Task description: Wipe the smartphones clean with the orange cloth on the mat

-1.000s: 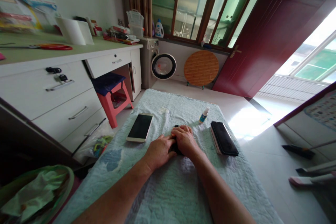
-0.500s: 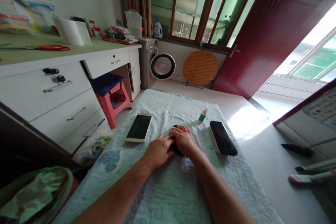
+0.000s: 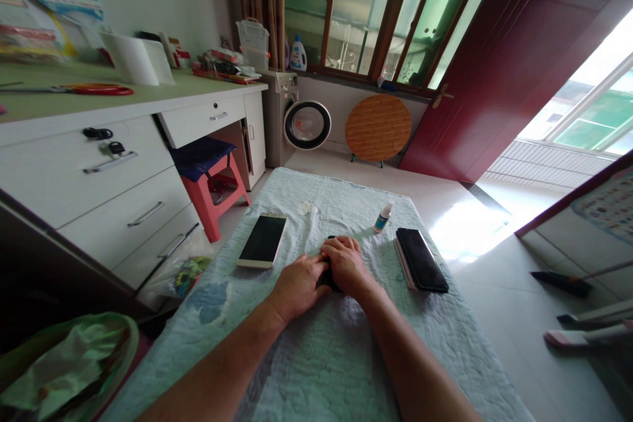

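Note:
My left hand (image 3: 299, 285) and my right hand (image 3: 345, 264) meet over a small black object (image 3: 327, 281) on the cloth. Most of that object is covered, so I cannot make out its kind. The left fingers press against its left side, with the thumb at the near edge. From above, the right fingers curl over it and touch the left fingertips. A white-framed phone (image 3: 263, 241) lies face up to the left of my hands. To the right lies a black phone (image 3: 421, 260) on top of a pale flat item. A small spray bottle (image 3: 382, 218) stands upright beyond my right hand.
A pale green quilted cloth (image 3: 316, 356) covers the surface under my hands. On the left are a white desk (image 3: 143, 211), a red stool (image 3: 210, 194) and a waste bin (image 3: 131, 343). Farther back are a washing machine (image 3: 277, 125) with its door ajar and a round wooden tabletop (image 3: 378, 127).

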{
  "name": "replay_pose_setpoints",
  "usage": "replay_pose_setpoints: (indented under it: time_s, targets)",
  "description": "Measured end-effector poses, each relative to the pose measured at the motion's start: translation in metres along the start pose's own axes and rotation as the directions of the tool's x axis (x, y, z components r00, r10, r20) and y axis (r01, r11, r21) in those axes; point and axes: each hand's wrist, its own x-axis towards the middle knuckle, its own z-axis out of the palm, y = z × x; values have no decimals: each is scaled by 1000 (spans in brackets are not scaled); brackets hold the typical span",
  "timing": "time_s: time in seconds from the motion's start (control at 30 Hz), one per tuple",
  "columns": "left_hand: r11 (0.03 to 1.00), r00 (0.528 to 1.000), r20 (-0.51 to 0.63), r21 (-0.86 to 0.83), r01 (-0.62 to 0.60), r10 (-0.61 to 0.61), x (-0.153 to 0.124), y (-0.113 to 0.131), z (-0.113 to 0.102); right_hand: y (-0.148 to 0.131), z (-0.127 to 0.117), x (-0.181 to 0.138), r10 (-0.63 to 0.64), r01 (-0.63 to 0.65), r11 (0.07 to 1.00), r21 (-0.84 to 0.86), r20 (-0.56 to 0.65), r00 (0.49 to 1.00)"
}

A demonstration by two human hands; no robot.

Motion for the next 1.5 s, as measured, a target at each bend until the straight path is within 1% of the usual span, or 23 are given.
replay_pose_setpoints:
  time_s: [0.13,0.27,0.47,0.63,0.73,0.8,0.9,0.97,1.07,1.13,1.2,1.3,1.4,1.5]
  targets:
    - [1000,1000,-9,-3,1,-1,0,-1,1,-4,-3,-1,-5,5,1000,0,-3,1000]
    - [1000,1000,-23,-2,-12,12,0,-1,2,0,-1,-2,-10,9,1000,-26,-30,1000]
    - [1000,999,-24,-5,-21,21,0,-2,3,13,0,-1,133,-146,983,-109,-122,984]
    - [1000,1000,-28,-5,1,-1,0,-3,4,18,-2,0,207,-230,969,-95,-202,957]
    - [1000,1000,-26,-12,12,-12,0,-4,4,17,-2,0,240,-258,965,-42,-247,939]
    - [1000,999,-29,-18,12,-12,0,-3,4,15,-2,0,211,-216,976,5,-235,949]
    - [1000,999,-37,-24,-7,6,0,-3,3,10,-1,-1,84,-71,995,76,-180,980]
    - [999,999,-38,-25,-20,19,-1,-2,2,7,-1,-1,5,11,995,101,-153,988]
    - [1000,999,-26,-17,-21,20,-1,-2,2,6,-2,1,-53,63,995,76,-131,990]
    - [1000,1000,-23,-8,-17,17,0,-1,2,8,-2,4,-58,62,998,32,-111,992]
    - [1000,999,-28,-1,-16,16,0,-1,2,11,-2,7,-13,10,1000,-28,-108,994]
    - [1000,999,-38,0,-16,16,0,-3,4,18,-2,8,106,-125,987,-102,-170,980]
    - [1000,999,-46,-7,-12,11,0,-4,5,23,-2,6,201,-228,967,-111,-212,956]
    - [1000,999,-47,-6,-10,10,0,-5,6,23,-4,2,249,-276,955,-106,-210,945]
